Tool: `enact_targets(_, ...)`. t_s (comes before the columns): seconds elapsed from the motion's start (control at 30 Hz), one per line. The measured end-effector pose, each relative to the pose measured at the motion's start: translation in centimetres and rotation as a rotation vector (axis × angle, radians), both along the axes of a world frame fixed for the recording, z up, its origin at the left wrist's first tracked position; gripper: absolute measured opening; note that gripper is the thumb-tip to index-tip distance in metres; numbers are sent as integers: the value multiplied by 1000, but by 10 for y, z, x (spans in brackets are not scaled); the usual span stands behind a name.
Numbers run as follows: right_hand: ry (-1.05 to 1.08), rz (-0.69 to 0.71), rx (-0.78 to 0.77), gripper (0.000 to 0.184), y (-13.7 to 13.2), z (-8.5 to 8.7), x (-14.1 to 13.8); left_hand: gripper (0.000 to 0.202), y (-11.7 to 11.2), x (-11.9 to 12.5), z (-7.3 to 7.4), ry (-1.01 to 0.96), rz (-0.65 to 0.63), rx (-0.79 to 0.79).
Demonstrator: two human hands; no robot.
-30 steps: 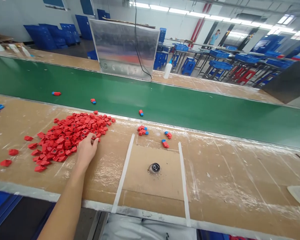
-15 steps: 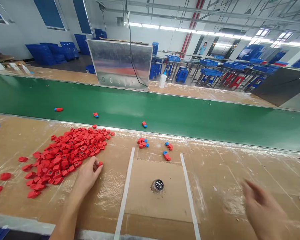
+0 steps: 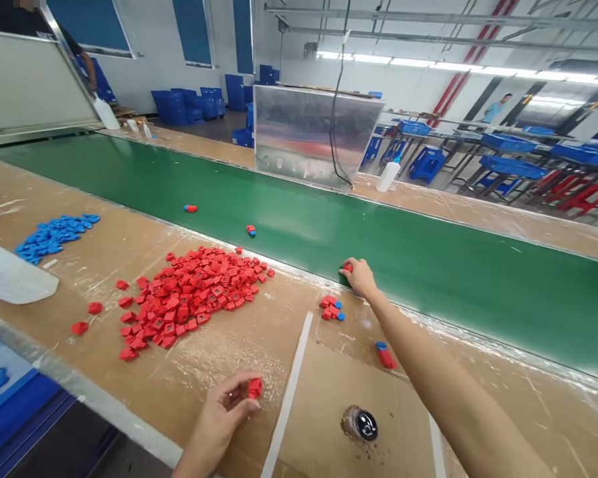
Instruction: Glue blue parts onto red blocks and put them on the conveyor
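Note:
My left hand [image 3: 224, 413] is above the near table, left of the taped cardboard, pinching a small hollow red plastic piece [image 3: 255, 388] between thumb and fingertips. Over the near side of the green belt, my right hand [image 3: 361, 277] has its fingers closed round a red piece [image 3: 347, 267]; the hand hides part of it. Left of my left hand spreads a pile of red pieces [image 3: 194, 292]. A few joined red-and-blue pieces [image 3: 331, 308] lie by the belt edge, and another red-and-blue piece [image 3: 386, 356] is beside my right forearm.
A small round dark-topped container [image 3: 365, 425] stands on the cardboard [image 3: 323, 392]. Two red-and-blue pieces [image 3: 250, 230] sit on the belt [image 3: 299, 219]. Blue pieces [image 3: 54, 236] and a translucent plastic container [image 3: 14, 273] are at left. A white bottle [image 3: 389, 175] stands beyond the belt.
The view has swung left. My left hand has come away from the pile toward the cardboard with a red piece. My right hand has gone from the table's right side to the belt.

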State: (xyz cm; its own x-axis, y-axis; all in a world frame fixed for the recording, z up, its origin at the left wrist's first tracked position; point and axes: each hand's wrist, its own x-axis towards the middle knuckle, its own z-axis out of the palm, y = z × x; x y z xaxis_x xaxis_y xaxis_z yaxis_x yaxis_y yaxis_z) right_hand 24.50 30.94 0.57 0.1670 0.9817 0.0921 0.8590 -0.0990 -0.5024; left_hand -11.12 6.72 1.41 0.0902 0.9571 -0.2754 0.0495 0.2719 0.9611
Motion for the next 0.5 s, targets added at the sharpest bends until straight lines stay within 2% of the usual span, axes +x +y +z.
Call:
enact_targets(0.1,53,-47,-15,24,-26,7,20,31,-8,23,-2,-85,-65,-13)
enact_targets(0.17,108,-59,-13,29,-61,16,33,27,-12,42,-2,-182,-149,-41)
enact_targets(0.27,206,-15,-9,35,-139,33,40,25,-18,68,-2,-278,-237,-93)
enact_targets(0.33,263,29,12,36,-199,42,34,25,-22,80,-3,-263,-251,-80)
enact_targets(0.43,333,80,112,38,-278,49,10,24,-26,89,-7,-202,-244,-21)
enact_targets(0.5,286,91,172,37,-315,47,-9,23,-28,91,-9,-163,-241,13)
